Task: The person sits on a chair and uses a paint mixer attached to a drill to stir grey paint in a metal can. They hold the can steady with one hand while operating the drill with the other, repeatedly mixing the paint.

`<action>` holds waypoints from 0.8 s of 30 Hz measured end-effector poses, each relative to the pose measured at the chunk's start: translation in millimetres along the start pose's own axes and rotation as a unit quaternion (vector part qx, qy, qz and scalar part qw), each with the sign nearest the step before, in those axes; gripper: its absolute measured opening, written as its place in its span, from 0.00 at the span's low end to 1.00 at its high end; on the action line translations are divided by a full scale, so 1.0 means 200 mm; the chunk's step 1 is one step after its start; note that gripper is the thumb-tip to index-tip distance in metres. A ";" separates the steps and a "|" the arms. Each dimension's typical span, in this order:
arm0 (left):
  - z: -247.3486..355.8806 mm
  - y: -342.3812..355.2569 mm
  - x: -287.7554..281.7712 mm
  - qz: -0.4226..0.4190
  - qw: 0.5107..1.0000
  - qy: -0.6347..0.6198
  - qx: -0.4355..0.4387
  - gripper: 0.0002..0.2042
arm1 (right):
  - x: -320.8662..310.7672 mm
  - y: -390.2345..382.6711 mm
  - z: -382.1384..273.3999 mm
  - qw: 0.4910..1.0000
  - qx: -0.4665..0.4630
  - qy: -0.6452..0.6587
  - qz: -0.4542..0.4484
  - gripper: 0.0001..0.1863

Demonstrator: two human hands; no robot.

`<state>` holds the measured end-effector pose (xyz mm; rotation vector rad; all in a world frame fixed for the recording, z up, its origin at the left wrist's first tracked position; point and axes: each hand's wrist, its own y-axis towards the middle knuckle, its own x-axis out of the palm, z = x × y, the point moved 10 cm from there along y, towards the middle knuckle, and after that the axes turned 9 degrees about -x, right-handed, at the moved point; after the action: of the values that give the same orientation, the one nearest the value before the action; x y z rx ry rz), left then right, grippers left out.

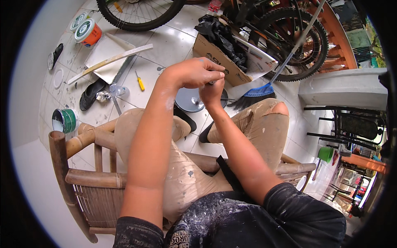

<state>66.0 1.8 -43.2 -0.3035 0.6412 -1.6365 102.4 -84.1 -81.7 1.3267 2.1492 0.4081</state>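
My left hand [198,72] arches over the top of my right hand [211,93], its fingers bent toward its thumb; what they hold is hidden. My right hand is closed around what looks like a short dark handle, mostly hidden by the fingers. Both hands are above a round grey container [190,103] with a grey surface inside, on the white tiled floor between my feet. My paint-spattered trousers [264,136] show below my forearms, and I sit on a bamboo chair [95,178].
A broom [256,93] and cardboard box [217,60] with black plastic stand ahead, before bicycles [297,66]. At left lie paint buckets [70,122], a white tray [103,53] with a batten [89,73], a yellow screwdriver [140,84] and a black shoe [91,95]. A low wall [339,87] and chairs [351,126] are right.
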 end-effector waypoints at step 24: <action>0.03 0.02 0.00 0.006 1.000 0.018 0.007 0.28 | 0.08 -0.06 0.15 0.973 0.152 0.157 0.076 0.07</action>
<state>72.8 0.1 -40.5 -0.2607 0.6584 -1.6381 106.9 -77.0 -117.2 1.6999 2.4527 0.3814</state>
